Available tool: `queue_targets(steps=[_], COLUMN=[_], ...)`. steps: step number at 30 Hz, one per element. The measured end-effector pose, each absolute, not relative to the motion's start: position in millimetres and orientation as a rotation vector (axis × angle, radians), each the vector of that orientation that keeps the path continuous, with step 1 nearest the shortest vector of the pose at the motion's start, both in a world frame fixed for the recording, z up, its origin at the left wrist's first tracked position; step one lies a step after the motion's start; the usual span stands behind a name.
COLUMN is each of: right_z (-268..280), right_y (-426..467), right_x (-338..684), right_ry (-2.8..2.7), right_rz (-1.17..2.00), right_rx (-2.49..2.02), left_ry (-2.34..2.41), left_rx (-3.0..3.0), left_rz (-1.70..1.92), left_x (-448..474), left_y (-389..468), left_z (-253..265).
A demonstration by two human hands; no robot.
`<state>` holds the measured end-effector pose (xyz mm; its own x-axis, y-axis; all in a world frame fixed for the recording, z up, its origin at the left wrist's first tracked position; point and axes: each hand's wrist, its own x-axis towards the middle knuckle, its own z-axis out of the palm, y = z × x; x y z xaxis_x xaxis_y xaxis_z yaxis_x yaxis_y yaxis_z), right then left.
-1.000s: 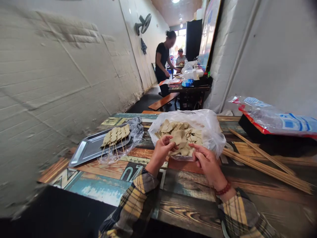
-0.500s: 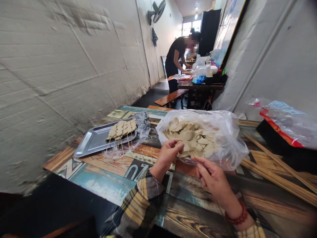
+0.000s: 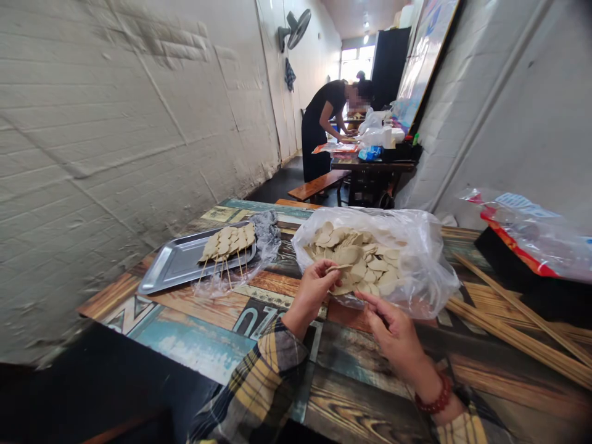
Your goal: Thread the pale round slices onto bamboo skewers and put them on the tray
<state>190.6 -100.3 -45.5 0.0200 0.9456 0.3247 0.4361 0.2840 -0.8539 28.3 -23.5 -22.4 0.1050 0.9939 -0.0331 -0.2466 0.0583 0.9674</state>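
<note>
My left hand (image 3: 315,287) is closed, with a thin beige round slice (image 3: 340,267) pinched between thumb and fingers, seen nearly edge-on. It is over the near left side of an open clear plastic bag (image 3: 425,265) heaped with similar slices (image 3: 370,265). To the right, my right hand (image 3: 393,330) is closed in a pinch just in front of the bag, apparently on a thin bamboo skewer that barely shows. A metal tray (image 3: 173,262) at the left bears skewered slices (image 3: 227,240), their sticks sticking out over its near edge.
Loose bamboo skewers (image 3: 518,339) lie on the patterned wooden table (image 3: 361,370) at the right. Behind them is a black box (image 3: 509,262) with red and clear packaging. Crumpled plastic (image 3: 266,231) touches the tray. Farther back, a person (image 3: 324,117) bends over another table beside a bench (image 3: 319,184).
The slice in my left hand has turned from facing me to nearly edge-on. My right hand has shifted very slightly left. The person behind has moved a little left and bent lower.
</note>
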Motion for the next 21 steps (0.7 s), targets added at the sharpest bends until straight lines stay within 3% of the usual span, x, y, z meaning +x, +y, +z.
queue_targets(steps=[21], right_z=[-51.0], right_y=[-100.0], right_x=[188.1], right_ry=[-1.669], right_rz=[0.549], right_rx=[-1.322], left_ry=[0.924], left_rx=[0.925], left_rz=[1.156], left_x=[25.8], left_y=[-25.0], left_z=[-19.9])
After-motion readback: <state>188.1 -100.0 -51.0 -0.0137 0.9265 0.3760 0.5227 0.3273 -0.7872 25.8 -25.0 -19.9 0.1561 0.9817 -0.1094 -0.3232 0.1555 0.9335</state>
